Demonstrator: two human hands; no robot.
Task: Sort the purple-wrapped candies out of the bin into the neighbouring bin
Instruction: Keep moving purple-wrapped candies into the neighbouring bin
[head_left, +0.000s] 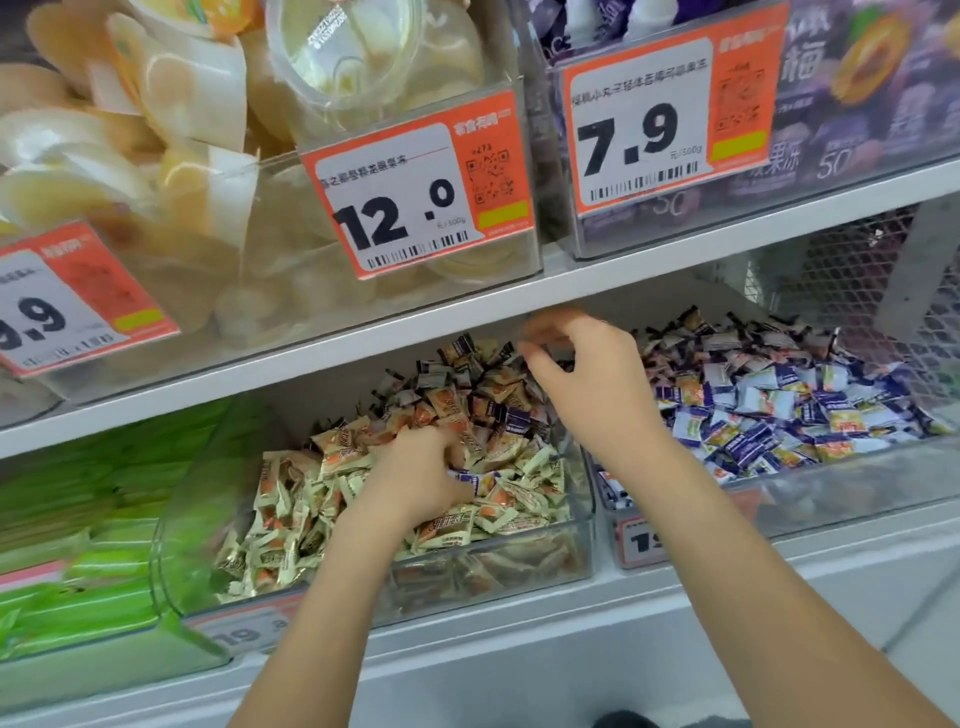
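The middle clear bin (584, 525) holds cream-and-orange wrapped candies (291, 499), with purple-wrapped ones mixed in towards the back (519, 418). The neighbouring right bin (852, 480) is piled with purple-and-white wrapped candies (769, 410). My left hand (415, 473) is dug into the middle bin. Its fingers curl down into the pile and pinch a purple-wrapped candy (469, 479) at the thumb side. My right hand (587, 379) hovers over the back of the middle bin, close to the divider. Its fingers are blurred, loosely spread, and nothing shows in them.
A white shelf (467, 317) hangs low over both bins, carrying clear tubs with price tags 12.0 (410, 197) and 7.9 (654, 124). Left of the middle bin stands a bin of green packets (78, 519). A wire mesh panel (852, 275) closes the far right.
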